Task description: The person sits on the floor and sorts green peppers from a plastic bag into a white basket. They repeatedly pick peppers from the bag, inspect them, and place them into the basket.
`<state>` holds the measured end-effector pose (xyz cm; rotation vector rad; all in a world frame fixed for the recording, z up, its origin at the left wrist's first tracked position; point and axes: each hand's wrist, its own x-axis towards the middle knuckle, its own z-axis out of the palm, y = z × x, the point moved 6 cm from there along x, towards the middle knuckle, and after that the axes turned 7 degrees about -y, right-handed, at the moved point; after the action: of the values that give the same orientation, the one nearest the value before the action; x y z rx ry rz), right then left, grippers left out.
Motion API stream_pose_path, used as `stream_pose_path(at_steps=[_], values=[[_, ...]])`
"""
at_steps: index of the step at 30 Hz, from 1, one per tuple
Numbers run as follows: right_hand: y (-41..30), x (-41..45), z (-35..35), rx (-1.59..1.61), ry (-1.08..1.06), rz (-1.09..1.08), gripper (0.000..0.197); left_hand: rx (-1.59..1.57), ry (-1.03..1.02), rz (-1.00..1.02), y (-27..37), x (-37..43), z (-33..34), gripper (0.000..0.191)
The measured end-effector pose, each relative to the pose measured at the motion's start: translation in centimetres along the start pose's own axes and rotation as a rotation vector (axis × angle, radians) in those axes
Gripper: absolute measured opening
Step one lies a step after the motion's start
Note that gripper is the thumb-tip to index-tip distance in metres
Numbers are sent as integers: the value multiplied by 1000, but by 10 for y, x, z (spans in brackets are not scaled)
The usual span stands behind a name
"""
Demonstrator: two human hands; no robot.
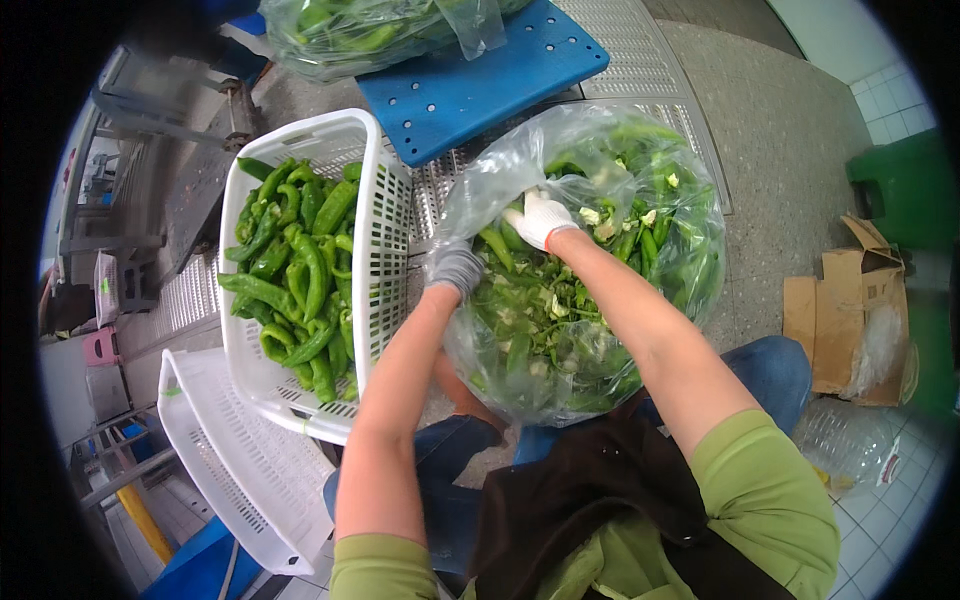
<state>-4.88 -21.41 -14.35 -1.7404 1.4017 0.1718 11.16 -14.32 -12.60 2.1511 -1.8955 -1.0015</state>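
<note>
A large clear plastic bag of green peppers, with loose stems and pale leafy bits, stands open before me. My left hand, in a grey glove, is at the bag's left edge; its fingertips are hidden, so its grip does not show. My right hand, in a white knit glove, reaches into the bag's mouth beside some green peppers; whether its fingers hold one is unclear. Left of the bag, a white plastic basket holds many long green peppers.
A blue perforated plastic board lies beyond, bearing another bag of peppers. An empty white basket leans at lower left. Right are a cardboard box, a large clear plastic bottle and a green plastic container.
</note>
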Motion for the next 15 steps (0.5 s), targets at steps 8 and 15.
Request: stream_pose_path(at_steps=[8,15], values=[[1,13,20,299,-102,-111,78,-949,535,-170,-44,50,88,43],[1,-101,-9,10,-287,-193,74,-1442,7,-321,49,-42,105,65]])
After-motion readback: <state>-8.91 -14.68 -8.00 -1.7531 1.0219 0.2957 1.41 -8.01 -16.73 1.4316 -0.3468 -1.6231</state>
